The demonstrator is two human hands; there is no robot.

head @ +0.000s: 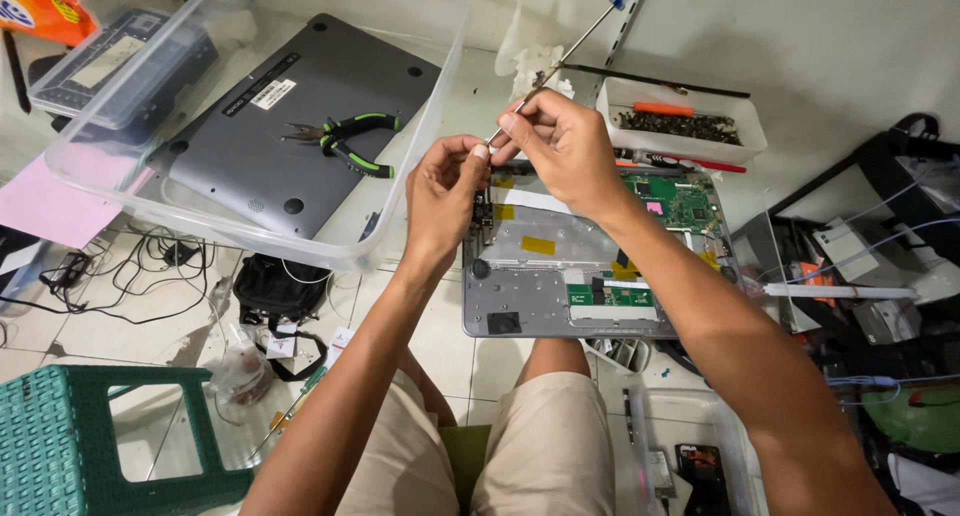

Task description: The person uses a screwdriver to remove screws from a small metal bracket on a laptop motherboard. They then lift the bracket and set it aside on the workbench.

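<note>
Bare knees in pale shorts sat nearest the lens, the person seated low above a tiled floor. Just beyond them lay an opened laptop chassis, its grey tray up, with yellow tape patches and a green circuit board at the far right corner. Above its left edge both hands met. The right hand pinched the thin metal shaft of a blue-handled screwdriver between thumb and fingertips, the handle slanting up and away. The left hand had thumb and forefinger pressed together at the tool's tip; whether a screw sat between them was too small to tell. By my judgement the step was seating or freeing something tiny at the tip, so the next move would call for a steady, light grip close over the chassis. Around it, a clear plastic bin held a dark laptop base cover with green-handled pliers lying on it. A white tray of small dark parts stood beyond the chassis. A green plastic stool sat at lower left, with tangled black cables and a black pouch on the floor.
</note>
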